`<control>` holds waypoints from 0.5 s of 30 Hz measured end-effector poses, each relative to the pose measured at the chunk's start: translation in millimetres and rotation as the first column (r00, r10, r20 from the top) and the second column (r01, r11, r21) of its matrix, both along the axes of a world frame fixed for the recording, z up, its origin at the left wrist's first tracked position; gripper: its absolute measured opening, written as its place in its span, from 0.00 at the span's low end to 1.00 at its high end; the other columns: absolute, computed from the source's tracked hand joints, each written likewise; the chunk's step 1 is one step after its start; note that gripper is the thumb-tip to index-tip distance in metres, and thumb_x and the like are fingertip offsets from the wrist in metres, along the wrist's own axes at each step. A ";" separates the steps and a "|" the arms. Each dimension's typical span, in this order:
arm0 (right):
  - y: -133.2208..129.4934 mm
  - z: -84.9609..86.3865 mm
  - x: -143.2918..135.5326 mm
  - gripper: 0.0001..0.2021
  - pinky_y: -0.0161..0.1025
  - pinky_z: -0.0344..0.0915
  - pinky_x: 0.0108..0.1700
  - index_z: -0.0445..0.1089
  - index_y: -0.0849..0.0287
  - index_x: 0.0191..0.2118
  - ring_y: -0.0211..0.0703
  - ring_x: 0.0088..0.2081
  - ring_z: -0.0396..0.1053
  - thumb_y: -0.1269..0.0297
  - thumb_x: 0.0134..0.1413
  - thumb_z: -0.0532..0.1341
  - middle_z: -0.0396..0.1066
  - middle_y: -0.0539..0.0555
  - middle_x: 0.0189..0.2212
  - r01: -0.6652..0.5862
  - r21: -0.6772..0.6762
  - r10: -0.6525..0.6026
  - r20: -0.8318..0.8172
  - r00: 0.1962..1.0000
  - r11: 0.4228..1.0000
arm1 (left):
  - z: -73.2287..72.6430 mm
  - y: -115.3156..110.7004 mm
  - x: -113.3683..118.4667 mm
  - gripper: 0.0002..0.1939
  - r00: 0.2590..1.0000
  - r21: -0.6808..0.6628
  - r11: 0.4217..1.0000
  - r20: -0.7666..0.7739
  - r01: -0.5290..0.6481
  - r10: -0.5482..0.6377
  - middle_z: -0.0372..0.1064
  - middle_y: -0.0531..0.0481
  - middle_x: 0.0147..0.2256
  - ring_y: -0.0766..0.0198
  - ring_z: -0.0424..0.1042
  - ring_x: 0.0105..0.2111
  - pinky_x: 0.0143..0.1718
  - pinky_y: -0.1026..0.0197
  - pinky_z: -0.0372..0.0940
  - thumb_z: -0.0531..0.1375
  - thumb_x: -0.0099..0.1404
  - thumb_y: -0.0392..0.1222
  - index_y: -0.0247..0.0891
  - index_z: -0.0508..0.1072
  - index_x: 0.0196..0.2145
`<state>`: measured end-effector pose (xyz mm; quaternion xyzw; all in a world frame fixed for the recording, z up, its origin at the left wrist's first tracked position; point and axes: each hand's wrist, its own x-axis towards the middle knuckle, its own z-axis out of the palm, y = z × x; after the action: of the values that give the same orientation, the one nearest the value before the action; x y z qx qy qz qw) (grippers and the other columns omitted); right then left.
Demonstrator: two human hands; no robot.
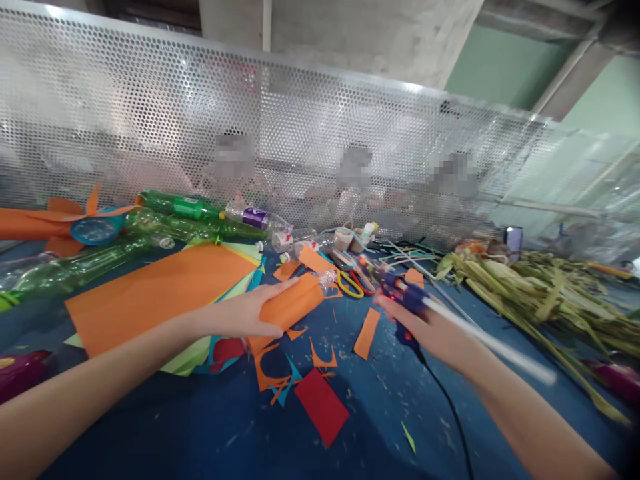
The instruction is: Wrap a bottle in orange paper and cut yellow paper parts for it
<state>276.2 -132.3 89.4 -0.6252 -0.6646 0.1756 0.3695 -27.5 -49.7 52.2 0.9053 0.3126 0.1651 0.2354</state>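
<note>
My left hand (250, 311) is wrapped round a small clear bottle covered in orange paper (295, 301), its clear neck pointing right. My right hand (425, 330) grips a dark blue glue gun (407, 300), with a long white glue stick (490, 343) out of its back and a black cord trailing down. The nozzle points up and left, apart from the bottle. Between my hands lies an orange paper strip (367, 333). Yellow-handled scissors (350, 285) rest just behind. Orange paper offcuts (324, 357) and a red paper piece (322, 407) lie in front of the bottle.
Orange sheets (160, 287) lie left on the blue table (200, 433). Green bottles (85, 270) and an orange paper propeller shape (65, 220) are beyond. Dried husks (545, 293) and a phone (513, 241) stand right. A perforated metal screen (300, 133) runs behind, with people beyond it.
</note>
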 end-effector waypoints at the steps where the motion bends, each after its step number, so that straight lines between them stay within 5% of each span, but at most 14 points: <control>1: 1.1 -0.1 -12.0 0.16 0.37 0.61 0.30 0.69 0.56 0.32 0.42 0.26 0.65 0.48 0.51 0.55 0.68 0.51 0.23 -0.096 -0.031 0.092 -0.110 0.990 0.995 | -1.1 0.4 -0.1 0.43 1.000 -0.004 1.000 0.012 0.009 -0.009 0.49 0.54 0.61 0.48 0.57 0.56 0.51 0.49 0.62 0.60 0.53 0.54 0.55 0.43 0.61; 3: 2.3 -3.7 -33.4 0.19 0.35 0.60 0.28 0.68 0.57 0.31 0.38 0.25 0.63 0.47 0.54 0.51 0.69 0.51 0.26 -0.214 -0.064 0.182 -0.330 0.926 0.975 | -1.9 1.0 -0.8 0.43 0.999 -0.040 0.998 0.038 0.039 -0.037 0.50 0.56 0.60 0.50 0.57 0.56 0.51 0.51 0.63 0.60 0.54 0.53 0.55 0.42 0.61; 5: 1.7 -9.1 -48.1 0.19 0.34 0.60 0.28 0.67 0.58 0.27 0.37 0.25 0.62 0.47 0.54 0.52 0.68 0.51 0.25 -0.240 -0.088 0.190 -0.385 0.903 0.967 | -0.2 1.5 -2.5 0.41 0.997 -0.094 0.994 0.063 0.053 -0.047 0.50 0.57 0.60 0.51 0.57 0.56 0.50 0.53 0.64 0.60 0.56 0.52 0.54 0.42 0.61; 11: -2.7 -17.0 -52.6 0.20 0.34 0.57 0.25 0.66 0.58 0.25 0.35 0.22 0.60 0.46 0.54 0.51 0.67 0.50 0.23 -0.226 -0.168 0.163 -0.323 0.932 0.959 | 10.3 2.2 -7.7 0.40 0.998 -0.263 0.965 0.050 -0.009 0.023 0.45 0.53 0.61 0.52 0.59 0.55 0.46 0.57 0.66 0.58 0.57 0.54 0.51 0.41 0.62; 15: -0.5 -16.2 -52.0 0.21 0.34 0.57 0.23 0.65 0.58 0.24 0.35 0.21 0.60 0.45 0.53 0.51 0.66 0.50 0.22 -0.189 -0.219 0.125 -0.277 0.953 0.957 | 9.4 3.3 -7.2 0.42 1.000 -0.201 0.979 0.006 -0.020 0.021 0.43 0.53 0.62 0.50 0.52 0.58 0.51 0.54 0.61 0.59 0.56 0.56 0.52 0.41 0.61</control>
<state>224.2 -132.9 73.2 -0.5820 -0.6319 0.3652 0.3588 -34.7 -46.4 61.6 0.8730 0.3359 0.1390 0.3252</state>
